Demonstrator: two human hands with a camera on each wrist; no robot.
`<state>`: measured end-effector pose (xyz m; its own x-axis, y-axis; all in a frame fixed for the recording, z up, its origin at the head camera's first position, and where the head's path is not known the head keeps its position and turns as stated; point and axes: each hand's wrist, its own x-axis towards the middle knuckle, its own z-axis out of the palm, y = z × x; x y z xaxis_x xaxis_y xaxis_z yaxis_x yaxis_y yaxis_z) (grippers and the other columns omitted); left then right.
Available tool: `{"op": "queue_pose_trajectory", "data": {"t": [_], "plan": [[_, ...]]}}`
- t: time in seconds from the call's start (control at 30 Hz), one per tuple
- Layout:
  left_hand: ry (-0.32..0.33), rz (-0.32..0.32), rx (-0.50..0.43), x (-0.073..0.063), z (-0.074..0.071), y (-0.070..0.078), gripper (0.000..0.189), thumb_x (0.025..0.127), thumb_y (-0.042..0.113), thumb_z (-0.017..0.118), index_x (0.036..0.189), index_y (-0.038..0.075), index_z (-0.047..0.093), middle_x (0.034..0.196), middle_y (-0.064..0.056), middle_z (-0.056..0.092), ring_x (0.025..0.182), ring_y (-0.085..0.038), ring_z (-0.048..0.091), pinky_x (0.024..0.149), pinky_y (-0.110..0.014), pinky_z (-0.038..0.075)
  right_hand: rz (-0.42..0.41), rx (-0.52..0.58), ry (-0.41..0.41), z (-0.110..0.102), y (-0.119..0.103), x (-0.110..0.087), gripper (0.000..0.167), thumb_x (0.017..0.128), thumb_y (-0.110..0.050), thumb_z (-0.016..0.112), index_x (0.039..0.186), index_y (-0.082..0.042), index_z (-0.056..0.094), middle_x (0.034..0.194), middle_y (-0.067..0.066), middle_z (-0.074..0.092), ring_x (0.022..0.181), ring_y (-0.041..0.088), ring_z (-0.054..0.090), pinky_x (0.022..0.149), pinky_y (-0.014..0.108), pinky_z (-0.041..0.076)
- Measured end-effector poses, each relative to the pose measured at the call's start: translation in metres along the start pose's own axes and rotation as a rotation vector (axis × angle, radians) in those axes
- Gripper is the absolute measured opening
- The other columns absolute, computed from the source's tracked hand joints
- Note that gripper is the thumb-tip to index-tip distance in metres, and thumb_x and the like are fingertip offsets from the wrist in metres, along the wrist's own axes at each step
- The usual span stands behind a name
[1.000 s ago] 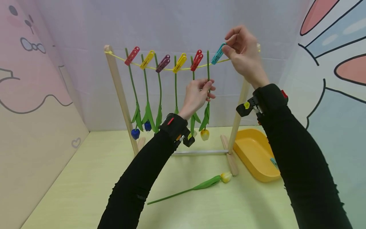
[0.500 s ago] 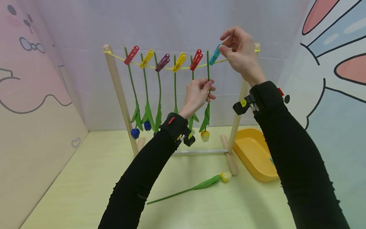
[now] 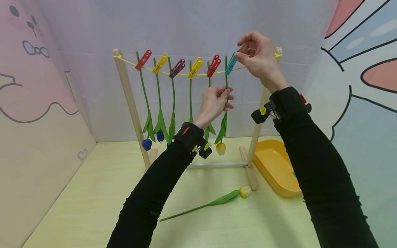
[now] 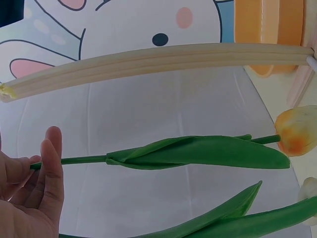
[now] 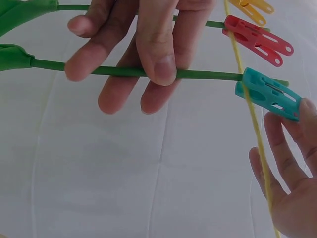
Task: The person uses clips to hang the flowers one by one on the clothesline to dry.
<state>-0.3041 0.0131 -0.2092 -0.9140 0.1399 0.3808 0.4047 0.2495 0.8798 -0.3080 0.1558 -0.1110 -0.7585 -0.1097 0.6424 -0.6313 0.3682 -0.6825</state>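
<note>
Head down, an artificial tulip [image 3: 221,148] with a yellow-and-white bloom hangs in the grip of my left hand [image 3: 214,103]. Thumb and fingers pinch its green stem below the yellow string [image 5: 261,144]. My right hand [image 3: 260,58] pinches a teal clothespin [image 5: 270,94] by its handle end. The clothespin's jaws lie over both string and stem near the stem's tip, as the right wrist view shows. Just to the left, a red clothespin [image 3: 214,65] holds another tulip stem on the string.
More tulips hang from yellow, purple and red clothespins on the wooden frame [image 3: 128,93]. Another yellow-white tulip [image 3: 224,199] lies on the table before it. An orange-yellow tray [image 3: 274,172] stands at right, partly behind the right sleeve; something blue shows in it.
My right hand has moved left and slightly down, bringing the teal clothespin from beside the stem onto it. The left hand keeps its pinch on the stem; the bloom has shifted slightly.
</note>
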Motion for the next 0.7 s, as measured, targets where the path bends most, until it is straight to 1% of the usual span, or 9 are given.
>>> {"op": "queue_pose_trajectory", "data": {"t": [0.17,0.27,0.33,0.43,0.5,0.53,0.57,0.67,0.7], "plan": [[0.001,0.008,0.003,0.0006,0.0003,-0.0011,0.030,0.104,0.019,0.054,0.127,0.002,0.067,0.102,-0.016,0.074,0.076,-0.024,0.075,0.062,-0.019,0.056,0.000,-0.044,-0.036,-0.0013,-0.0008,0.0010,0.019,0.096,-0.005,0.066,0.108,-0.017,0.056,0.079,-0.013,0.058,0.079,0.008,0.057,0.083,0.025,0.045],[0.003,0.016,0.002,0.0007,0.0001,-0.0021,0.030,0.104,0.018,0.054,0.126,0.002,0.067,0.102,-0.016,0.074,0.074,-0.023,0.074,0.061,-0.018,0.055,-0.019,-0.098,-0.072,-0.0023,-0.0016,0.0007,0.022,0.097,-0.007,0.064,0.116,-0.014,0.056,0.082,-0.014,0.059,0.081,0.006,0.058,0.084,0.026,0.045],[0.004,0.024,0.001,0.0010,0.0000,-0.0033,0.030,0.104,0.018,0.054,0.125,0.001,0.067,0.101,-0.016,0.074,0.073,-0.022,0.074,0.060,-0.018,0.055,-0.032,-0.151,-0.096,-0.0025,-0.0022,0.0004,0.027,0.099,-0.009,0.062,0.124,-0.012,0.054,0.089,-0.008,0.064,0.085,0.006,0.059,0.086,0.026,0.047],[0.008,0.038,0.000,0.0020,0.0000,-0.0053,0.029,0.104,0.017,0.054,0.124,0.001,0.068,0.100,-0.016,0.074,0.072,-0.022,0.074,0.060,-0.017,0.055,-0.069,-0.240,-0.125,-0.0016,-0.0031,0.0004,0.033,0.101,-0.011,0.059,0.134,-0.008,0.054,0.106,0.009,0.069,0.097,0.016,0.063,0.092,0.028,0.049],[0.010,0.042,0.002,0.0028,0.0002,-0.0063,0.029,0.104,0.018,0.054,0.123,0.001,0.068,0.100,-0.016,0.074,0.072,-0.021,0.074,0.060,-0.018,0.055,-0.099,-0.290,-0.140,-0.0012,-0.0038,0.0004,0.035,0.102,-0.011,0.058,0.136,-0.005,0.056,0.116,0.020,0.068,0.105,0.024,0.064,0.096,0.030,0.051],[0.010,0.042,0.002,0.0033,0.0003,-0.0066,0.029,0.105,0.018,0.054,0.124,0.001,0.068,0.100,-0.016,0.074,0.072,-0.021,0.074,0.061,-0.019,0.056,-0.114,-0.312,-0.149,-0.0012,-0.0044,0.0006,0.035,0.102,-0.011,0.057,0.136,-0.004,0.057,0.120,0.023,0.067,0.109,0.029,0.064,0.099,0.032,0.051],[0.010,0.041,0.004,0.0036,0.0003,-0.0065,0.029,0.105,0.018,0.054,0.124,0.001,0.068,0.101,-0.016,0.074,0.072,-0.021,0.074,0.061,-0.020,0.057,-0.124,-0.329,-0.158,-0.0016,-0.0051,0.0005,0.034,0.102,-0.011,0.058,0.135,-0.002,0.058,0.122,0.024,0.066,0.112,0.032,0.063,0.100,0.033,0.051],[0.005,0.033,0.009,0.0032,0.0000,-0.0055,0.030,0.105,0.019,0.053,0.125,0.002,0.067,0.102,-0.016,0.074,0.073,-0.022,0.074,0.065,-0.025,0.059,-0.141,-0.374,-0.179,-0.0040,-0.0067,-0.0001,0.033,0.101,-0.014,0.059,0.130,0.002,0.063,0.123,0.025,0.066,0.114,0.035,0.063,0.096,0.025,0.051],[0.004,0.031,0.012,0.0028,-0.0002,-0.0051,0.030,0.105,0.019,0.053,0.126,0.003,0.067,0.103,-0.016,0.074,0.074,-0.022,0.074,0.066,-0.027,0.059,-0.137,-0.385,-0.183,-0.0049,-0.0071,-0.0002,0.033,0.101,-0.016,0.060,0.129,0.002,0.065,0.124,0.025,0.067,0.113,0.035,0.063,0.092,0.021,0.049]]}}
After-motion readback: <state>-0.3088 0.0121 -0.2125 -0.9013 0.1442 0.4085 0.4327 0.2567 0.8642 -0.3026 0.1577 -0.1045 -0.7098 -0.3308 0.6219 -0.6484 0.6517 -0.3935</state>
